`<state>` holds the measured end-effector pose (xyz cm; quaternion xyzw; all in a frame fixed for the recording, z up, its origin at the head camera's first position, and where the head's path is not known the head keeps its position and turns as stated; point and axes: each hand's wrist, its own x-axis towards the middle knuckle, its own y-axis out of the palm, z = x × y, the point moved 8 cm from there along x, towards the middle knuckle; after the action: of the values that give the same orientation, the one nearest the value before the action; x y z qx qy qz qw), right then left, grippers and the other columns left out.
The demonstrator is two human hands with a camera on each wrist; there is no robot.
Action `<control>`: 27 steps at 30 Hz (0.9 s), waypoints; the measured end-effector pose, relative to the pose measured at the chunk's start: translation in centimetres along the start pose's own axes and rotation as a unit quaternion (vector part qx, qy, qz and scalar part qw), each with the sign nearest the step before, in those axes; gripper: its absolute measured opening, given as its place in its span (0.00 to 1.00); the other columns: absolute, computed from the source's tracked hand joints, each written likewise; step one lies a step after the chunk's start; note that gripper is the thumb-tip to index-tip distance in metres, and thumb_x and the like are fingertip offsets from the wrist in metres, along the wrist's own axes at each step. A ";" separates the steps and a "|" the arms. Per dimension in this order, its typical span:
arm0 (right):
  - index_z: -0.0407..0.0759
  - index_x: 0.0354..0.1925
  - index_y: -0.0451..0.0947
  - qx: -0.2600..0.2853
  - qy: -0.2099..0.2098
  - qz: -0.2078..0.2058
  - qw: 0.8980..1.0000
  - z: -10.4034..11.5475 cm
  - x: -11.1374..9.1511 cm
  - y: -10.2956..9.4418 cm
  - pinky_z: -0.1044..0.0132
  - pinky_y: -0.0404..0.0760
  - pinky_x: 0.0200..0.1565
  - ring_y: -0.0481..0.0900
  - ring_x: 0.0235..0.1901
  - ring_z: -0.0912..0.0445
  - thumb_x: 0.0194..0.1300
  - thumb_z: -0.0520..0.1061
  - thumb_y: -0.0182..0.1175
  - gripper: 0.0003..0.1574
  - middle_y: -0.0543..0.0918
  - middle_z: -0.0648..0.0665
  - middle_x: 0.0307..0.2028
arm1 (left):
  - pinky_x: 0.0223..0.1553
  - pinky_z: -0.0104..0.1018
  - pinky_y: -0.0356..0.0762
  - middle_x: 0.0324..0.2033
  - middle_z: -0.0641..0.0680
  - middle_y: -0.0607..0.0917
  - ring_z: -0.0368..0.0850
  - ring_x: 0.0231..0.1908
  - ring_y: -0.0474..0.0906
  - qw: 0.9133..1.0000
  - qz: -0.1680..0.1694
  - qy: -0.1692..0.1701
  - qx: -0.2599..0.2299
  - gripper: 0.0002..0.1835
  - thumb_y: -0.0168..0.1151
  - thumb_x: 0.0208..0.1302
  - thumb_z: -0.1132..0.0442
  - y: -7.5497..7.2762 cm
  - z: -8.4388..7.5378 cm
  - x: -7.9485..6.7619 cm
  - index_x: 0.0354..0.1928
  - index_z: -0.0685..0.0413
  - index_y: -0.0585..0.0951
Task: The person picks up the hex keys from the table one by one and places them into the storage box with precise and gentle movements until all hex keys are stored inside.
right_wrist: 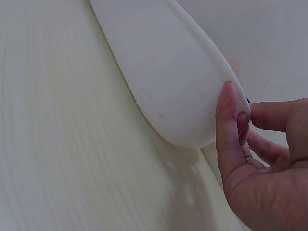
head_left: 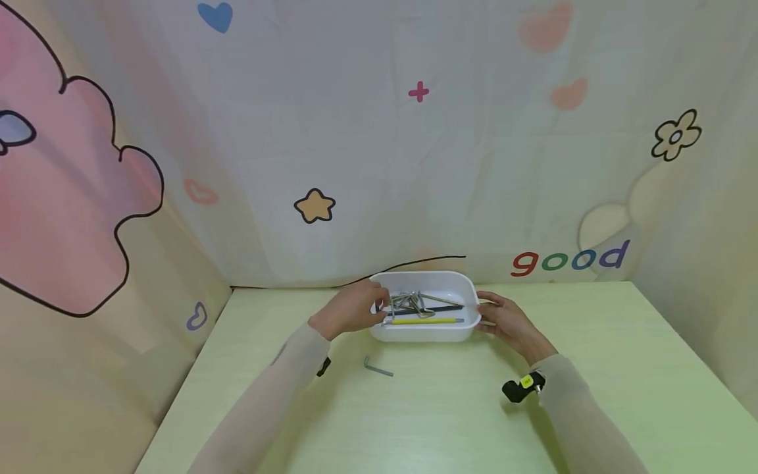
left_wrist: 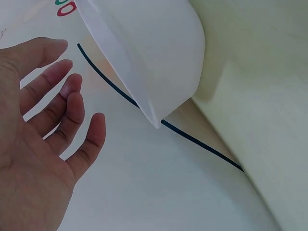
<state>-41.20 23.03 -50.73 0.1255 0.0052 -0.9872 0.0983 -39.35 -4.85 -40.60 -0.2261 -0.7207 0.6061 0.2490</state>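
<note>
A white plastic tray stands at the back of the table against the printed backdrop. In it lie several metal L-shaped hex keys, a dark thin rod and a yellow pen-like stick. My left hand hovers over the tray's left end in the head view. Its fingers are loosely bent with nothing between them in the left wrist view, beside the tray's rim. At the other end my right hand grips the tray's rim and outer wall with its fingertips.
One grey hex key lies on the pale green table in front of the tray. The backdrop rises right behind the tray, and side curtains flank the table. A small black device is strapped at the right wrist.
</note>
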 end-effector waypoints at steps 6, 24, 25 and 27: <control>0.39 0.75 0.53 -0.003 0.000 -0.002 1.000 -0.2 -0.2 0.1 0.67 0.85 0.47 0.78 0.47 0.50 0.75 0.40 0.48 0.34 0.73 0.34 0.57 | 0.44 0.35 0.80 0.41 0.46 0.83 0.39 0.39 0.74 1.000 -0.015 0.018 0.006 0.09 0.63 0.65 0.55 0.5 -0.9 -1.5 0.45 0.46 0.82; 0.39 0.74 0.55 0.004 -0.005 -0.005 1.000 0.0 0.1 0.1 0.66 0.86 0.44 0.80 0.45 0.52 0.75 0.39 0.48 0.33 0.74 0.34 0.57 | 0.42 0.33 0.80 0.42 0.45 0.84 0.40 0.39 0.75 0.998 -0.028 0.051 0.039 0.11 0.67 0.62 0.55 3.0 -2.1 -6.0 0.45 0.48 0.84; 0.39 0.74 0.55 0.004 -0.005 -0.005 1.000 0.0 0.1 0.1 0.66 0.86 0.45 0.80 0.45 0.52 0.75 0.39 0.48 0.33 0.74 0.34 0.57 | 0.43 0.34 0.80 0.42 0.45 0.84 0.40 0.39 0.76 0.997 -0.026 0.053 0.042 0.11 0.68 0.61 0.56 3.0 -2.2 -6.1 0.45 0.47 0.84; 0.39 0.74 0.54 0.003 -0.006 -0.004 1.000 0.1 0.1 0.0 0.66 0.86 0.45 0.80 0.45 0.52 0.75 0.39 0.48 0.33 0.74 0.34 0.57 | 0.43 0.34 0.80 0.41 0.45 0.83 0.40 0.39 0.76 0.997 -0.021 0.060 0.050 0.11 0.68 0.61 0.56 3.2 -2.4 -6.4 0.45 0.47 0.84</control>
<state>-41.30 22.98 -50.63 0.1203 0.0020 -0.9883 0.0941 -32.76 -6.51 -43.97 -0.2341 -0.6782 0.6209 0.3158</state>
